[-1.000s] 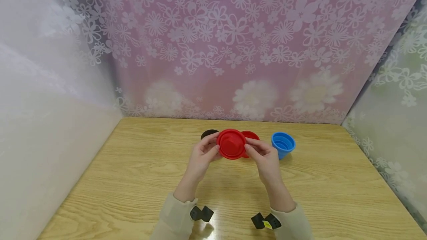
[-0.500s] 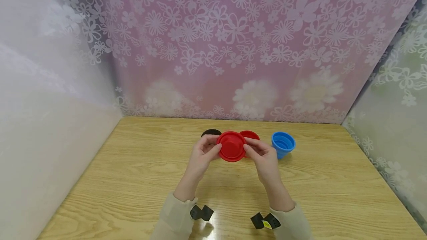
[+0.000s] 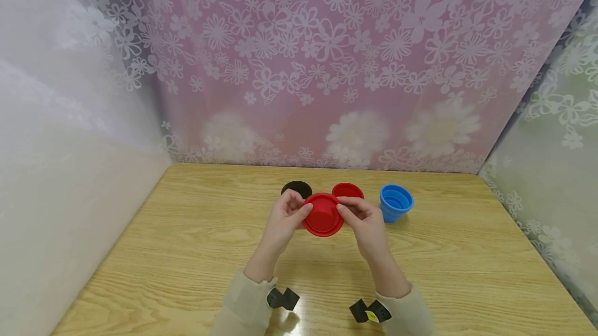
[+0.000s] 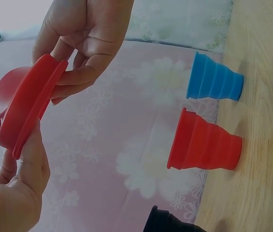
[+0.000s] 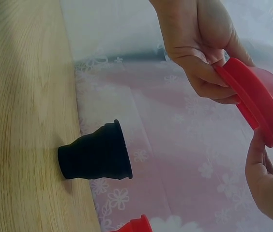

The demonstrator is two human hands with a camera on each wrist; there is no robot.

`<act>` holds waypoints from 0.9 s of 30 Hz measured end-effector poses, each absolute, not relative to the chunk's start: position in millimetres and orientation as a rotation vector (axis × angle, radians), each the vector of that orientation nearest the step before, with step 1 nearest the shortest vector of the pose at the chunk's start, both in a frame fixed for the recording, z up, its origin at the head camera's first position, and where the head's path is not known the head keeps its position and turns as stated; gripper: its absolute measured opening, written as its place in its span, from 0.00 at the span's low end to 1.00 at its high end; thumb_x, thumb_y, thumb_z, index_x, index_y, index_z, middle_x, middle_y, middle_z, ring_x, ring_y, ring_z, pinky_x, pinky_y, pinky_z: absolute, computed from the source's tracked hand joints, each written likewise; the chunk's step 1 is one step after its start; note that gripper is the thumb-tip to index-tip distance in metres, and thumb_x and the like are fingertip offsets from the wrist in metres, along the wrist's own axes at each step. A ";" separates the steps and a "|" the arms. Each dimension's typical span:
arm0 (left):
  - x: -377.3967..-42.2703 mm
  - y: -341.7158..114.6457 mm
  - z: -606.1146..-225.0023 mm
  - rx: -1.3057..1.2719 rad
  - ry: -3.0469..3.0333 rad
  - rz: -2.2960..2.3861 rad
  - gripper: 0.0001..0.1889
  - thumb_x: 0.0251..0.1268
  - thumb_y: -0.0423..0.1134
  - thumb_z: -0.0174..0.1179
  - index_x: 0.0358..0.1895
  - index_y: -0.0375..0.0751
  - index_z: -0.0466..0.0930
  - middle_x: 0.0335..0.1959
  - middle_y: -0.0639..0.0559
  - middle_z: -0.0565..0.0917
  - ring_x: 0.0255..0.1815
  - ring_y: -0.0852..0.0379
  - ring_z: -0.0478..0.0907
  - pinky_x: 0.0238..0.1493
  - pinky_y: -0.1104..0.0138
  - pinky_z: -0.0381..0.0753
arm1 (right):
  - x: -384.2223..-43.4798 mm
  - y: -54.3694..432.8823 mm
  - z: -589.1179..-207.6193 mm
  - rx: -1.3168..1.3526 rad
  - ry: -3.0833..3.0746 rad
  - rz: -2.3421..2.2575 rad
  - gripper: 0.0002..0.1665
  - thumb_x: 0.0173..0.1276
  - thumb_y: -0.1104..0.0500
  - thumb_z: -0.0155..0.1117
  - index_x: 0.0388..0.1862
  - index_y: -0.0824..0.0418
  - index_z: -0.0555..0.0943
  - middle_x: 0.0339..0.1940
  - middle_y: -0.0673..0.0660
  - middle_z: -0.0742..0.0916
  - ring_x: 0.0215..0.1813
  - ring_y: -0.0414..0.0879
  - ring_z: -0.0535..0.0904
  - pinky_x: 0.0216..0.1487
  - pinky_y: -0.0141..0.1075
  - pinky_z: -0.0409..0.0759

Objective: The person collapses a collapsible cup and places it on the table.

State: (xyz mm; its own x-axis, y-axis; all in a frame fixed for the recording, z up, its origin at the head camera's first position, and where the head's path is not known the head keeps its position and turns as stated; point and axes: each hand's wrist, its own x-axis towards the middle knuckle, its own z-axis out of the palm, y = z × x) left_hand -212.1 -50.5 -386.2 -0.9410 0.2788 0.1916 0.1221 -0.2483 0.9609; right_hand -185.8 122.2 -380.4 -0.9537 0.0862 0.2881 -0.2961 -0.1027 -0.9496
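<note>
A red collapsible cup (image 3: 323,217), squashed into a flat disc with a bulging middle, is held up over the table. My left hand (image 3: 282,222) pinches its left rim between thumb and fingers, and my right hand (image 3: 369,227) pinches the right rim. Seen edge-on in the left wrist view, the held cup (image 4: 30,104) has stacked rings and a rounded bulge on one side. Behind the hands stand a black cup (image 3: 296,188) and another red cup (image 3: 348,190), both partly hidden. Right of them is a blue cup (image 3: 395,203), upright and extended in ridged steps.
The wooden table (image 3: 187,253) ends at a pink flowered curtain (image 3: 299,66) behind the cups. A pale panel (image 3: 84,144) rises on the left, and a flowered sheet (image 3: 556,180) hangs on the right. Black wrist devices sit at both cuffs.
Both hands have brought the held cup slightly lower and nearer, and it is tilted differently. The right hand has edged left. More of the black and red cups shows behind.
</note>
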 end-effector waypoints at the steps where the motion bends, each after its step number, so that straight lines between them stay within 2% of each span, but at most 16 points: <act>1: -212.1 -50.6 -386.2 0.499 1.862 2.344 0.07 0.60 0.26 0.52 0.37 0.33 0.63 0.31 0.47 0.73 0.29 0.56 0.78 0.31 0.59 0.80 | -185.8 121.9 -380.7 0.239 -1.911 2.148 0.18 0.58 0.70 0.59 0.46 0.80 0.72 0.33 0.52 0.83 0.32 0.43 0.79 0.35 0.36 0.79; 11: -210.6 -50.2 -387.4 0.585 1.895 2.325 0.10 0.59 0.28 0.55 0.37 0.31 0.62 0.30 0.46 0.74 0.28 0.56 0.77 0.30 0.62 0.80 | -185.4 121.1 -381.6 0.301 -1.949 2.159 0.16 0.60 0.70 0.57 0.47 0.77 0.73 0.33 0.51 0.82 0.33 0.42 0.77 0.33 0.34 0.79; 19: -210.5 -48.8 -387.7 0.691 1.901 2.304 0.14 0.58 0.28 0.55 0.48 0.28 0.68 0.37 0.42 0.76 0.33 0.57 0.77 0.36 0.64 0.79 | -186.3 121.7 -383.2 0.357 -1.979 2.193 0.19 0.60 0.70 0.56 0.50 0.77 0.70 0.35 0.51 0.81 0.35 0.43 0.77 0.34 0.35 0.79; 23: -206.8 -49.0 -381.3 0.718 1.940 2.274 0.15 0.59 0.27 0.54 0.50 0.26 0.71 0.41 0.37 0.77 0.34 0.57 0.77 0.38 0.63 0.78 | -186.2 121.5 -383.1 0.348 -1.991 2.178 0.18 0.60 0.70 0.57 0.49 0.75 0.72 0.36 0.51 0.81 0.35 0.44 0.77 0.35 0.36 0.79; 27: -207.6 -48.3 -383.3 0.698 1.939 2.289 0.15 0.59 0.28 0.55 0.50 0.26 0.73 0.42 0.37 0.77 0.35 0.56 0.78 0.39 0.61 0.78 | -186.1 121.2 -382.7 0.351 -1.985 2.175 0.19 0.59 0.70 0.58 0.49 0.78 0.71 0.35 0.51 0.81 0.35 0.43 0.78 0.34 0.36 0.79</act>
State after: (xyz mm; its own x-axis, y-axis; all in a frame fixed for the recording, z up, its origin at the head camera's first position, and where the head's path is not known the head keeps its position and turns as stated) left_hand -207.6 -48.3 -383.3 -0.8953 0.3313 0.2977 0.2392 -0.2062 0.9488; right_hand -186.1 121.2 -382.7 -0.9567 -0.0284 0.2896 -0.2858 -0.0953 -0.9535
